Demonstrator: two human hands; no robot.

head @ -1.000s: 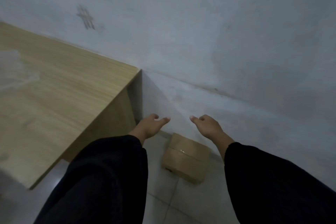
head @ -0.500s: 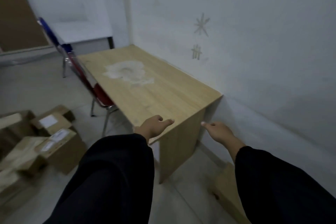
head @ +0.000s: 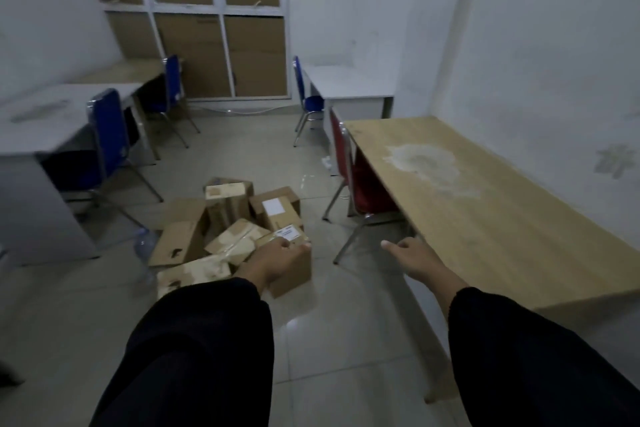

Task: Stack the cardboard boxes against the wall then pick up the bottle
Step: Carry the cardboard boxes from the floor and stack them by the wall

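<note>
My gaze has swung from the wall to the room. My left hand (head: 277,260) and right hand (head: 414,255) hang empty, fingers loose. The cardboard boxes (head: 228,204) lie heaped at eleven o'clock, the bottle (head: 143,246) at ten; nearly all stacking, I judge, remains.

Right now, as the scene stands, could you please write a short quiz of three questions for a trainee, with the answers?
1. True or false: the cardboard boxes lie in a loose pile on the floor.
2. The chair pushed in at the wooden table is: A blue, B red, C black.
3. Fill in: seen from the camera, the bottle is on the ___ side of the pile.

Key: 1 true; 2 B; 3 left.
</note>
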